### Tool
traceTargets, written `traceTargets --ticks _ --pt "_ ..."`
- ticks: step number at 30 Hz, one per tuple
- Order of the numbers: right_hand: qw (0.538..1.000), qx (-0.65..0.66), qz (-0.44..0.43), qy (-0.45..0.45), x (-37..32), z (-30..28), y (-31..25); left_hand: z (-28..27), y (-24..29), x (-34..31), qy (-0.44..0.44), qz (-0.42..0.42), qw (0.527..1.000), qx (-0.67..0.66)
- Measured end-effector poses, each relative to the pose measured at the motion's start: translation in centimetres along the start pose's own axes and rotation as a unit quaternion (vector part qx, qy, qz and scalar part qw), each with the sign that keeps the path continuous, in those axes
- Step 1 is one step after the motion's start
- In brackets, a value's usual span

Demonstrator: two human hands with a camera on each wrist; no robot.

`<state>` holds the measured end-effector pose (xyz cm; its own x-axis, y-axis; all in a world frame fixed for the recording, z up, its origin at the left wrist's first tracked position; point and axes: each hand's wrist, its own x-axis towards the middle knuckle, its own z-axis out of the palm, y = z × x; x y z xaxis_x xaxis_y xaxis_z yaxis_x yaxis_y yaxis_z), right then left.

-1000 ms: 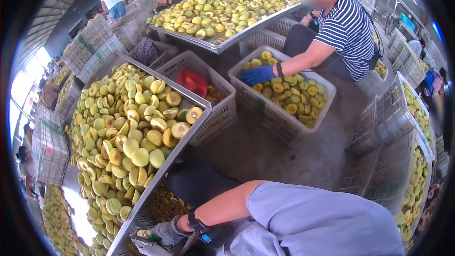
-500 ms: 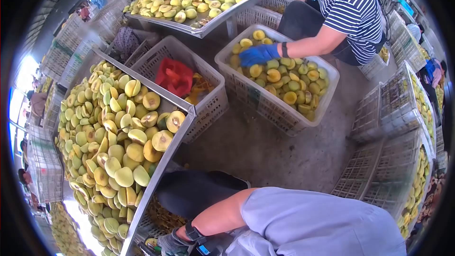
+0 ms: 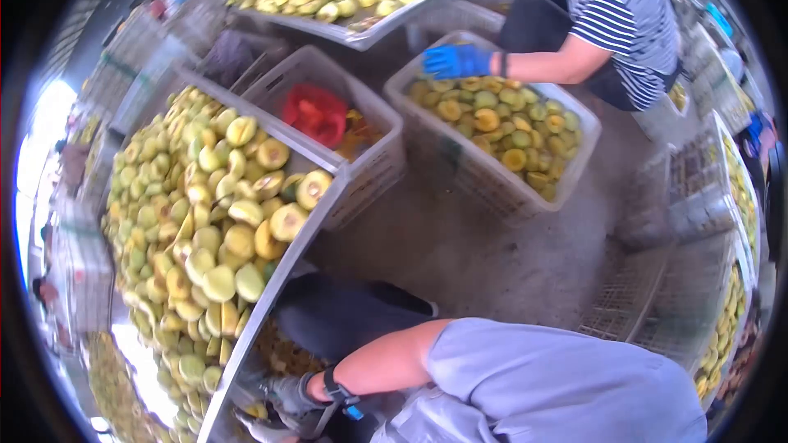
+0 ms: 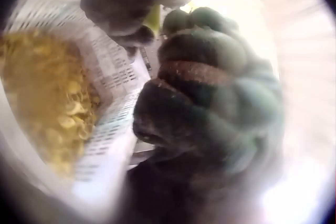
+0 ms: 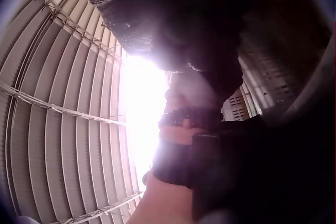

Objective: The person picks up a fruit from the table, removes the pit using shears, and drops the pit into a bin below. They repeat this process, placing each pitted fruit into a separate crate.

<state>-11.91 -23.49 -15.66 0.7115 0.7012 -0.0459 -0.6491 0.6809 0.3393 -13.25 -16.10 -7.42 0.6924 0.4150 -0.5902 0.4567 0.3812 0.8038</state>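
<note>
My right hand [image 3: 294, 396], in a grey glove, is low beside the metal table edge in the head view. A yellow-green fruit piece [image 4: 153, 19] shows at its fingers in the left wrist view, where the right hand [image 4: 118, 6] appears at the top. My left hand [image 4: 210, 87], in a dark green-grey glove, has its fingers curled, with a brown textured strip [image 4: 194, 71] between them; I cannot tell what this strip is. Halved yellow-green fruit [image 3: 217, 238] is heaped on the metal table [image 3: 275, 283]. The right wrist view is mostly dark, with a glove [image 5: 152, 24] at the top.
A crate [image 3: 386, 148] holding a red bag [image 3: 316, 113] stands beyond the table corner. Another person's blue-gloved hand [image 3: 455, 61] is over a fruit-filled crate [image 3: 484, 168]. Stacked crates [image 3: 657, 279] stand at right. Below the table edge lies a crate of scraps [image 4: 47, 87].
My right hand drew in towards me, then moved slightly back out along the table edge. The other person's blue-gloved hand rose from the fruit to the crate's far rim. The head view shifted.
</note>
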Motion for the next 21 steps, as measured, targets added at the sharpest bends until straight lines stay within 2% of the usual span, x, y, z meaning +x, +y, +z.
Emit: traceTargets --ticks 1,2,3,4,5,6,7,8,9,10,11,13,14,16,17,18,19,20,21 --pt "0.920 -0.363 -0.134 -0.059 -2.5 1.9 0.4 -2.8 -0.2 3.5 -0.049 0.057 0.997 -0.024" --pt "0.695 -0.661 -0.248 -0.137 -6.5 5.2 -0.8 0.6 0.8 -1.3 0.037 0.197 0.979 0.040" --pt "0.705 -0.655 -0.215 -0.169 -8.0 6.3 -1.8 -0.1 1.6 -1.0 0.021 0.206 0.978 0.013" --pt "0.578 -0.802 -0.139 -0.057 -8.7 6.7 -2.9 -1.0 2.4 -0.9 -0.005 0.233 0.972 0.002" --pt "0.413 -0.907 -0.069 0.047 -8.6 6.1 -3.1 -1.8 3.4 -0.6 -0.009 0.269 0.963 -0.009" --pt "0.305 -0.951 -0.001 0.057 -7.8 4.5 -2.9 -1.5 4.7 -2.2 0.032 0.297 0.954 0.007" --pt "0.323 -0.943 -0.002 0.076 -7.9 3.0 -2.9 -3.2 6.0 -1.8 0.057 0.312 0.948 0.004" --pt "0.285 -0.954 -0.003 0.095 -7.9 2.9 -2.6 -3.6 7.5 -3.7 0.100 0.336 0.936 0.019" --pt "0.284 -0.952 -0.002 0.114 -8.5 4.4 -2.4 -6.5 8.4 -2.7 0.128 0.365 0.922 0.005" --pt "0.279 -0.955 -0.041 0.088 -8.5 4.4 -2.5 -9.6 9.6 -1.3 0.149 0.390 0.909 -0.006" --pt "0.281 -0.951 -0.096 0.079 -7.9 3.2 -2.4 -11.9 10.6 -1.4 0.197 0.370 0.908 0.019" --pt "0.276 -0.956 -0.076 0.068 -8.1 3.9 -2.3 -18.4 12.1 1.0 0.262 0.351 0.898 0.049" --pt "0.266 -0.959 -0.063 0.069 -8.3 4.6 -2.4 -20.6 12.4 1.1 0.294 0.297 0.892 0.172" --pt "0.269 -0.960 -0.032 0.068 -8.8 5.9 -2.1 -19.2 12.6 -0.1 0.323 0.376 0.844 0.206" --pt "0.249 -0.966 -0.011 0.070 -8.9 6.4 -1.8 -17.6 12.8 -0.5 0.322 0.376 0.843 0.209" --pt "0.228 -0.971 0.012 0.070 -8.9 6.5 -1.6 -15.2 12.9 -1.1 0.238 0.419 0.857 0.181" --pt "0.227 -0.971 0.016 0.068 -8.7 6.3 -1.4 -12.1 13.0 -2.1 0.154 0.457 0.864 0.149" --pt "0.220 -0.973 0.014 0.070 -8.4 6.0 -1.2 -6.8 13.5 -5.3 0.172 0.375 0.880 0.237" --pt "0.214 -0.974 0.011 0.073 -8.3 5.8 -1.1 -6.2 13.0 -2.8 0.071 0.472 0.848 0.229"
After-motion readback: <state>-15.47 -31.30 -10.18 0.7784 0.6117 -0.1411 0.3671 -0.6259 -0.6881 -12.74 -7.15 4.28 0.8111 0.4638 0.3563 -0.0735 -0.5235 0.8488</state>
